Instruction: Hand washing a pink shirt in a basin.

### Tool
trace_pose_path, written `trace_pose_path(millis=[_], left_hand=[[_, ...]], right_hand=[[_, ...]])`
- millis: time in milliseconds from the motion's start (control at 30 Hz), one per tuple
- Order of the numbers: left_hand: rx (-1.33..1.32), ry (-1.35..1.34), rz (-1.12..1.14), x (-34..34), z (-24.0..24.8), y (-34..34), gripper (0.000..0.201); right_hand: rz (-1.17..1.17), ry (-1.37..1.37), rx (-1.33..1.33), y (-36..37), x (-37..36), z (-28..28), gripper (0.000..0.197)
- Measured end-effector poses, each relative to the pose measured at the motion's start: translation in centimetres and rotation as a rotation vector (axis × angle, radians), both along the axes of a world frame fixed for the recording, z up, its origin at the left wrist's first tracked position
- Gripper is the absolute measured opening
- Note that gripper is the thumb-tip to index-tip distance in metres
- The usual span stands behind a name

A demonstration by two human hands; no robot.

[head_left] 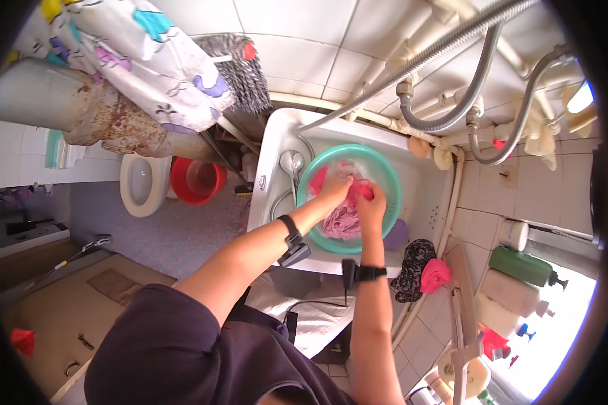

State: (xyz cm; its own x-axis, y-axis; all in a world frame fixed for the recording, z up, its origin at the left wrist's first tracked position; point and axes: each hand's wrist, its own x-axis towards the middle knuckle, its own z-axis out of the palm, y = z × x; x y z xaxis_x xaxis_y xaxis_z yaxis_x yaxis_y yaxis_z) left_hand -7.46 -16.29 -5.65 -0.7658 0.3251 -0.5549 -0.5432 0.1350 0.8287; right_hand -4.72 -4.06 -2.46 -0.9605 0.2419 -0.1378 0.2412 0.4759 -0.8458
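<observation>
While the left hand [339,190] and right hand [371,205] pinch a bright pink, bunched fabric cloth [353,196] inside the round turquoise plastic basin [394,182], it lies between them, neither clearly nearer, its long axis indistinct.

free gap right of basin [390,185], showerhead [291,160] left

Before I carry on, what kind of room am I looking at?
Most likely a small home bathroom: there's a toilet at left, a white tub holding a green basin, and a shower head beside that basin.
</observation>
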Motion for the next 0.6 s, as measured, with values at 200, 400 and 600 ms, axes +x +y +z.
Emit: trace_pose_path(millis=[200, 400, 600], left_hand=[[0.984, -0.622, 0.528, 3.2, 4.7, -3.0, 0.017], [0.762, -0.600, 0.442, 6.5, 9.5, -5.4, 0.021], [0.838, -0.658, 0.094, 6.3, 13.1, -6.3, 0.047]], right_hand=[[0.028, 0.063, -0.001, -7.5, 9.5, 12.7, 0.020], [-0.155, 0.078, -0.297, -5.8, 13.2, 17.4, 0.057], [-0.314, -0.045, -0.358, -1.4, 6.2, 15.9, 0.049]])
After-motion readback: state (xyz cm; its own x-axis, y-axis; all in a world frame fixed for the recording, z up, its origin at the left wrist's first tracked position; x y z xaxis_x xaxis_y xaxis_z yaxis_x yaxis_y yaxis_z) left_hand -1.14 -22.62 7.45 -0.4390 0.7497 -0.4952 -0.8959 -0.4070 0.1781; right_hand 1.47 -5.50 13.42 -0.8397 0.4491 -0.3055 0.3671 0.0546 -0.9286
